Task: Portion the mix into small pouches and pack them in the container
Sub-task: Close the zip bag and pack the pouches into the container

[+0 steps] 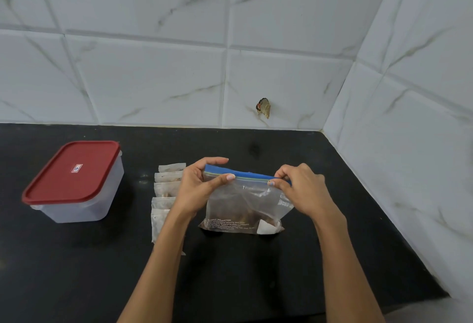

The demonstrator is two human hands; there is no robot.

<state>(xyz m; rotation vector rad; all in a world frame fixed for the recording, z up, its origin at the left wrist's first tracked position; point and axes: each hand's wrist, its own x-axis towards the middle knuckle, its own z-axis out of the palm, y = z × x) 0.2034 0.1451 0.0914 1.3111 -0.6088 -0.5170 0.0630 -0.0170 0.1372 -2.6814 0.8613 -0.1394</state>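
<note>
**Both hands at the seal of the mix bag**

White marble-patterned wall tiles (153,74) rise behind and to the right of a black stone surface (256,271), meeting in a corner at the far right. A small brownish scrap (263,107) sticks to the back tiles just above the surface.

On the left of the surface stands a translucent rectangular plastic container (82,202), closed by a red lid (73,171) with a small white label in its middle. It stands well apart from the hands.

At the centre stands a large clear zip-top plastic bag (245,207) with a blue seal strip along its top edge and printed text near its base; its bottom rests on the surface, and a brown mix shows through the lower part. The left hand (199,187) pinches the left end of the seal strip, thumb on the near side and curled fingers (217,161) over the far side. The right hand (304,189) pinches the right end of the strip in the same way, thumb and fingers closed on it.

Just left of the bag, partly behind the left forearm, a row of small clear plastic pouches (165,189) lies on the surface, overlapping from far to near, with brownish contents visible in some.
</note>
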